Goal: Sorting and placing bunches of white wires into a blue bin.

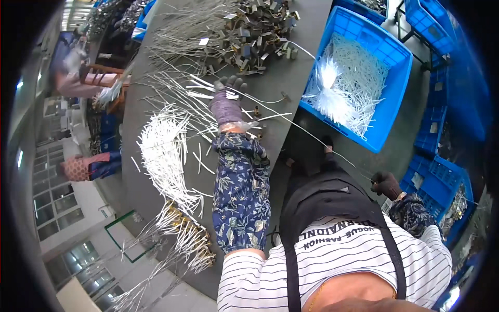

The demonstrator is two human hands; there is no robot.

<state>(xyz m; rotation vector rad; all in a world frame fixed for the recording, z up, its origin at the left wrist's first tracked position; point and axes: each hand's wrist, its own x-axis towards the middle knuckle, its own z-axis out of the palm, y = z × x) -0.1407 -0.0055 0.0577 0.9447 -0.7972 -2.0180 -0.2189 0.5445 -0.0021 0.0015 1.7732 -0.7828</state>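
Observation:
My left hand (228,99), in a purple glove with grey fingers, is over the worktable (291,78). Its fingers curl round a few thin white tubes (201,85) that stick out at its side. A long pale wire (335,152) runs from near this hand, past the table edge, to my right hand (385,185). That hand, in a dark glove, is out to the right beside my body, closed on the wire's end. Loose wires lie round the left hand. Beyond it is a heap of small metal parts (254,39) with wires attached.
A curved pile of white tubes (162,148) lies on the table's left, with brass-ended wires (193,234) nearer. Right of the table stands a blue crate (387,122) of white tubes and a plastic bag. More blue crates (434,182) line the right. Other people (93,169) are at left.

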